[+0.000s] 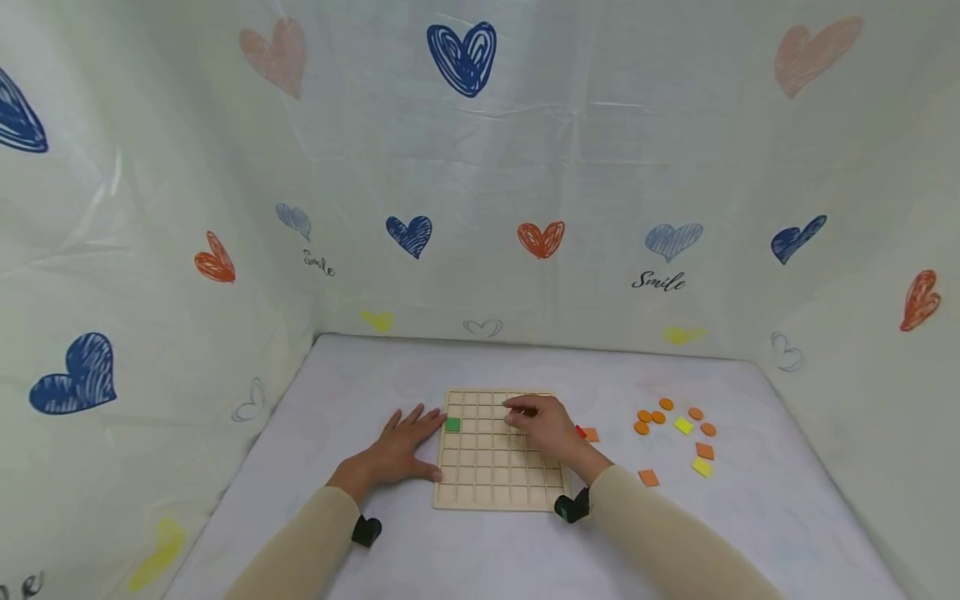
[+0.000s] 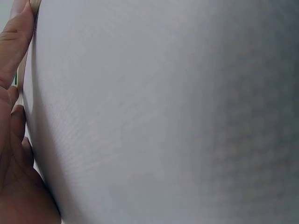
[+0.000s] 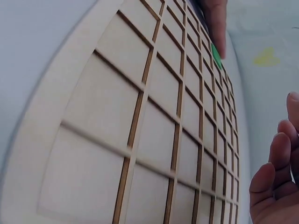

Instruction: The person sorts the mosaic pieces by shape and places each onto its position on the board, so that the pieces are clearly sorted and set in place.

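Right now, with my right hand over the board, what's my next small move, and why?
Probably lower your right hand toward a bare cell. It is over the grid board, though whether it holds a piece is hidden; your left hand touches the board's left edge, and the green square is the only piece visible in a cell.

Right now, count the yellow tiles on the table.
2: one yellow tile among the orange discs; another yellow tile lower in the head view, beside an orange square. The right hand over the board may hide more.
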{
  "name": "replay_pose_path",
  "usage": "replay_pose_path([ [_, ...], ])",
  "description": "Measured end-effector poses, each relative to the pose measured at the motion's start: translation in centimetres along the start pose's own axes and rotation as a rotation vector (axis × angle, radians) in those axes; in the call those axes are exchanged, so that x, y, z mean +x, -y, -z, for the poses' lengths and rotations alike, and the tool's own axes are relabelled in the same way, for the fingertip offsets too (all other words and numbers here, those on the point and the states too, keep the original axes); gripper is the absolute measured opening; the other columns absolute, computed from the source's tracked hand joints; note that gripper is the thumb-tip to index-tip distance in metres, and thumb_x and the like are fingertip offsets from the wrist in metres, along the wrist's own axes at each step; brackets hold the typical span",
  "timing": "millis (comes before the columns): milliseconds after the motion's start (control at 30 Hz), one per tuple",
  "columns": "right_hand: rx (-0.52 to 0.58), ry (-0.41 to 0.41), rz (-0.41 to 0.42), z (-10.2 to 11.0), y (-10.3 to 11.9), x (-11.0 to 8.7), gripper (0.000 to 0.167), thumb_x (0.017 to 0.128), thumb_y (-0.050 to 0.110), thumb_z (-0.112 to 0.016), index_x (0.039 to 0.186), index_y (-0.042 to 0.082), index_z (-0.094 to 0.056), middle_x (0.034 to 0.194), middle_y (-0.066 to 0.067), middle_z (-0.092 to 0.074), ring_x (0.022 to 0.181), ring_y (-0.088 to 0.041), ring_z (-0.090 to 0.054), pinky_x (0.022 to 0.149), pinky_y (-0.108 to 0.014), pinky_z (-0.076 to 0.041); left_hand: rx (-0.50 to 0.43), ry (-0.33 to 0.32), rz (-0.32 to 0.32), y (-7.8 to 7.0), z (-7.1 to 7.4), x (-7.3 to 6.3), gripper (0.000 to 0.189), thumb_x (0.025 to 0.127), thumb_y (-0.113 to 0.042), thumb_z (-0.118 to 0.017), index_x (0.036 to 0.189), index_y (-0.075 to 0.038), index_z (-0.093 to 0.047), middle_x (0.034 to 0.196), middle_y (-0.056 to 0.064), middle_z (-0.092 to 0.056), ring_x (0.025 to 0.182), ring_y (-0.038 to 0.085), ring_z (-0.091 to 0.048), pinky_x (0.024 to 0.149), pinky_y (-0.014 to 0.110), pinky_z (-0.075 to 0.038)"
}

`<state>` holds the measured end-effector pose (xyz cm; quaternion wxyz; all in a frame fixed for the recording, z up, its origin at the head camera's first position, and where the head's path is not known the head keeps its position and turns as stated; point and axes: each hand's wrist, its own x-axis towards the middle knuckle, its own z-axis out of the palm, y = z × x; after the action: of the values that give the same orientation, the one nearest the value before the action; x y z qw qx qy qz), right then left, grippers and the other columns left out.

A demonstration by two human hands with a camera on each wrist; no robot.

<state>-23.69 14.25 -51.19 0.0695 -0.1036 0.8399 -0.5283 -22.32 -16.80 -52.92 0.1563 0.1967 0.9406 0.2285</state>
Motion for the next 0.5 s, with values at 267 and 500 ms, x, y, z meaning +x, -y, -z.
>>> replay_pose_path([
  [267,-0.089,-0.093,-0.068,6.5,-2.1,-3.4,0.03,0.099,0.016,-0.075,0.127,0.006,-0.076,0.104,-0.003,-0.073,0.089,-0.018,-0.063,0.068,-0.024,-0.056,-0.006,0.006,0.002,0.0,-0.1,0.1,0.107,0.08,-0.05,-0.089,0.166,-0.017,-0.035,0.174,0.005,-0.03,0.165,0.035,-0.01,0.134,0.058,0.002],
  [500,-0.227,-0.06,-0.083,10.0,-4.2,-4.5,0.035,0.1,0.012,-0.07,0.135,0.009,-0.072,0.111,-0.006,-0.068,0.099,-0.024,-0.057,0.072,-0.026,-0.054,0.011,0.0,-0.002,0.0,0.0,0.0,0.107,0.08,-0.052,-0.088,0.166,-0.016,-0.035,0.174,0.006,-0.029,0.165,0.037,-0.01,0.133,0.059,0.001],
])
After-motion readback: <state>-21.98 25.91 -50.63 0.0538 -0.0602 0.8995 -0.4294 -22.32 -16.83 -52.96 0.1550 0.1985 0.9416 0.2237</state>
